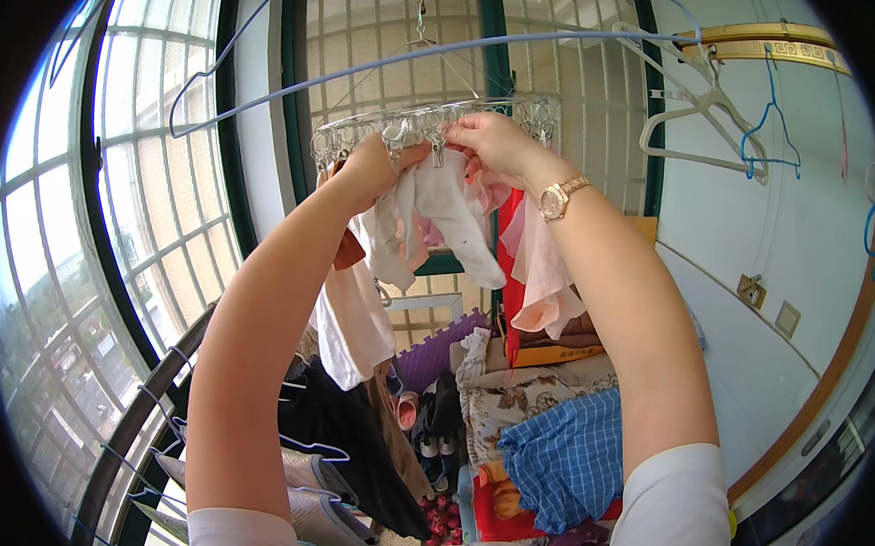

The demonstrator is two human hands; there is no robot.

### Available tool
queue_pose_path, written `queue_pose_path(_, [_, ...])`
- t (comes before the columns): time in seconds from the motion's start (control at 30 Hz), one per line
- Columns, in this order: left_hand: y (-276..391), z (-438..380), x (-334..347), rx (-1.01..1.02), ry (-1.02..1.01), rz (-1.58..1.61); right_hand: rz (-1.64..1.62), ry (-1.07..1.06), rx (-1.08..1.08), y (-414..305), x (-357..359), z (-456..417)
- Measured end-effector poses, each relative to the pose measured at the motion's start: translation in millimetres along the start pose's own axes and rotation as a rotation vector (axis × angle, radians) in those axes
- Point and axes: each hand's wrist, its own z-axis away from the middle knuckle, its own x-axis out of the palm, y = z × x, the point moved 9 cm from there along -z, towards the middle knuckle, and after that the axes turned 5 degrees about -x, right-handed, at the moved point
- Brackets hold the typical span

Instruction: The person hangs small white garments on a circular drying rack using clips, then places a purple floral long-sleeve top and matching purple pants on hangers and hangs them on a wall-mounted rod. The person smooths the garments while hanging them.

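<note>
In the head view, a round metal clip hanger point(419, 115) hangs at about head height, with several small clips around its ring. My left hand point(378, 164) pinches the upper edge of a white sock point(453, 221) below the ring. At the sock's top, the fingertips of my right hand point(496, 144) close on a metal clip point(438, 154); their exact grip is partly hidden. Other pieces hang from the same ring: a white cloth point(352, 328) on the left, a pale pink garment point(543, 268) and a red strip point(511, 292) on the right.
A blue wire hanger point(435, 48) crosses the view above the ring. White plastic hangers point(695, 130) hang from a gold rail point(771, 39). On the left, barred windows point(161, 139) stand above a dark rail point(143, 410). Below lie a blue checked cloth point(570, 450) and dark clothing point(349, 438).
</note>
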Motion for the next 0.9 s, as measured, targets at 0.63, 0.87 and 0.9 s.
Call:
queue_pose_path(0.63, [-10, -3, 4, -0.087, 0.01, 0.384, -0.028, 0.036, -0.064, -5, -3, 5])
queue_pose_path(0.87, [-6, 16, 17, -0.265, -0.053, 0.576, 0.22, 0.312, -0.212, 0, -32, 4])
queue_pose_path(0.9, [-14, 15, 13, -0.278, -0.073, 0.583, 0.287, 0.401, -0.297, -9, -30, 6])
